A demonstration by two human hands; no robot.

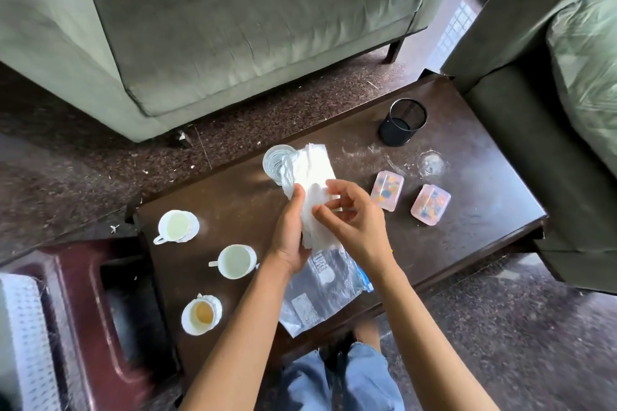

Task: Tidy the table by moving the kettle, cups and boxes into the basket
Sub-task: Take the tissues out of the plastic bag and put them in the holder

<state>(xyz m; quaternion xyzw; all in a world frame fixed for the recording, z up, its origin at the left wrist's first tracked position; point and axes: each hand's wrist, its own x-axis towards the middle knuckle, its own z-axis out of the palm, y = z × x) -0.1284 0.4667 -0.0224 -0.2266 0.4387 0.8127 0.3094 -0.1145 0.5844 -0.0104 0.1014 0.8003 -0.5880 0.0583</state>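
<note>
Both hands hold a stack of white paper tissues (315,177) above the middle of the dark wooden table (467,243). My left hand (290,230) grips the stack from the left; my right hand (350,213) pinches its right edge. Three white cups stand on the table's left part: one (177,226) far left, one (236,261) in the middle, one (201,314) nearest with brown liquid. Two pink transparent boxes (387,189) (430,205) lie on the right. A white perforated basket (26,344) shows at the lower left edge. No kettle is visible.
A clear glass (274,162) stands behind the tissues. A black mesh cup (402,122) sits at the table's far side. A clear zip bag (320,290) lies under my forearms. A dark red stool (100,310) stands left; green sofas surround the table.
</note>
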